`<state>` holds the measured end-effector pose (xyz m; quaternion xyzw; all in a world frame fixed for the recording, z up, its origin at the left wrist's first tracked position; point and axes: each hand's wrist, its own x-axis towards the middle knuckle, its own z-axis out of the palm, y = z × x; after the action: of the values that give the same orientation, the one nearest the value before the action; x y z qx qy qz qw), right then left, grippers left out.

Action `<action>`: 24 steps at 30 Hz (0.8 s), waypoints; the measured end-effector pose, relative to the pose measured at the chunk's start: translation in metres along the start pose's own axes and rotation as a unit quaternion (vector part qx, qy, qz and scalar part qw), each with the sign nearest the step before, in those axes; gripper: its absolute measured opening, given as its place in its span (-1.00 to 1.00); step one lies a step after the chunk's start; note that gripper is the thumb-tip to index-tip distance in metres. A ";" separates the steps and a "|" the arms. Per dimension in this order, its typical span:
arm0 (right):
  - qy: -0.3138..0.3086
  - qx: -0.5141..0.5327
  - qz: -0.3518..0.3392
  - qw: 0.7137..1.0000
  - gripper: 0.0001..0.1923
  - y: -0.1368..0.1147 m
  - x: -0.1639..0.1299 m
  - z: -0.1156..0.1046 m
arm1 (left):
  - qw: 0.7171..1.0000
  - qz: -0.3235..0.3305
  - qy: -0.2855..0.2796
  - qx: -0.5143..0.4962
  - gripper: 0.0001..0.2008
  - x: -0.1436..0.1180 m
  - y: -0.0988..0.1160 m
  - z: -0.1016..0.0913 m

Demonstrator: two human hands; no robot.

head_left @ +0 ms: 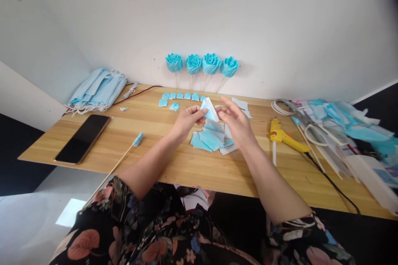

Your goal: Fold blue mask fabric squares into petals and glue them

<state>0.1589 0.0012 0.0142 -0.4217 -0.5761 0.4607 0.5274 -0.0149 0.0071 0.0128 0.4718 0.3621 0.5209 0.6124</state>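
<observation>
Between my two hands is a small piece of blue-and-white mask fabric [210,109], folded with a white strip along its right edge. My left hand [190,119] pinches its left side between thumb and fingers. At the right edge, the thumb and a finger of my right hand [235,121] close on the fabric, while another finger points up and away. Loose blue and white fabric pieces [207,140] lie in a pile just beneath. Behind my left hand is a row of small folded blue petals [187,96]. Some white pieces [240,103] lie past my right hand.
Blue fabric roses [193,64] on sticks lean against the wall. Face masks [98,89], a phone [83,138] and a blue-tipped stick [137,139] are leftward. A yellow glue gun [281,136], scissors [320,132], tape roll [283,107] and fabric scraps [351,120] are rightward.
</observation>
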 end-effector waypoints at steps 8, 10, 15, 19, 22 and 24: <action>0.015 -0.117 -0.117 0.986 -0.49 0.003 0.004 -0.011 | 0.996 -0.018 -0.027 -0.083 -0.69 0.003 -0.001 -0.003; -0.002 -0.160 -0.170 0.972 -0.54 0.001 0.002 -0.010 | 0.995 -0.023 -0.033 -0.090 -0.70 0.003 0.000 -0.003; -0.038 -0.240 -0.262 0.934 -0.74 -0.008 -0.002 -0.008 | 0.994 -0.031 -0.044 -0.092 -0.73 0.003 0.001 -0.003; -0.043 -0.259 -0.258 0.930 -0.86 -0.010 -0.002 -0.008 | 0.996 -0.037 -0.037 -0.072 -0.74 0.002 0.001 -0.002; -0.047 -0.257 -0.232 0.937 -0.90 -0.010 -0.002 -0.007 | 0.998 -0.033 -0.021 -0.040 -0.75 0.000 0.002 -0.001; -0.046 -0.253 -0.218 0.941 -0.91 -0.011 -0.003 -0.007 | 1.000 -0.024 -0.008 -0.015 -0.75 -0.001 0.004 0.000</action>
<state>0.1658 -0.0036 0.0243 -0.3837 -0.7751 0.1916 0.4640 -0.0161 0.0061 0.0164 0.4581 0.3602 0.5077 0.6346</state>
